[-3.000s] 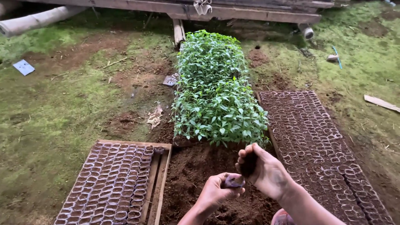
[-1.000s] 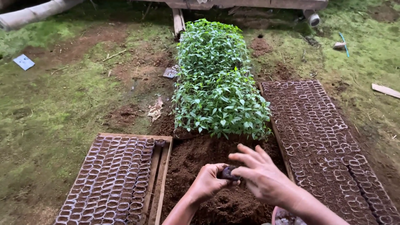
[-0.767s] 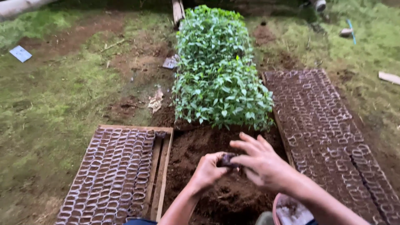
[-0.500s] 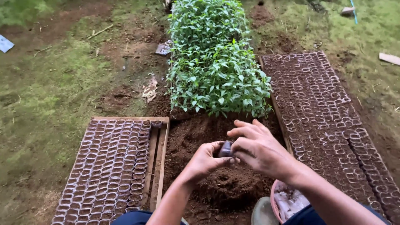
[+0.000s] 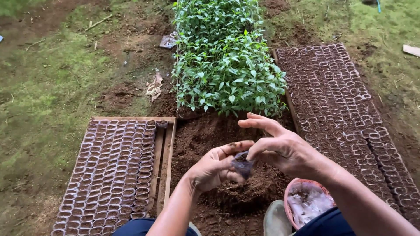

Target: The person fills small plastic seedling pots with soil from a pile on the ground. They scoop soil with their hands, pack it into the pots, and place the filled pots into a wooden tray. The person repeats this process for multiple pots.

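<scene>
My left hand [image 5: 214, 168] cradles a small clear plastic seedling bag [image 5: 242, 165] partly filled with dark soil. The thumb and forefinger of my right hand [image 5: 284, 150] pinch the bag's top edge, with the other fingers spread. Both hands hover above a heap of loose brown soil [image 5: 232, 192]. To the left lies a wooden frame [image 5: 168, 159] packed with several rows of small filled bags [image 5: 113, 175].
A dense bed of green seedlings [image 5: 225, 57] stands straight ahead. A long bed of soil-filled bags [image 5: 345, 113] runs along the right. A pink bowl with clear plastic bags [image 5: 306, 203] rests by my right knee. Mossy ground with litter lies to the left.
My view has tilted down and nearer. My right hand dropped from a raised fistful of soil to the bag, pressed on it, and now pinches its rim.
</scene>
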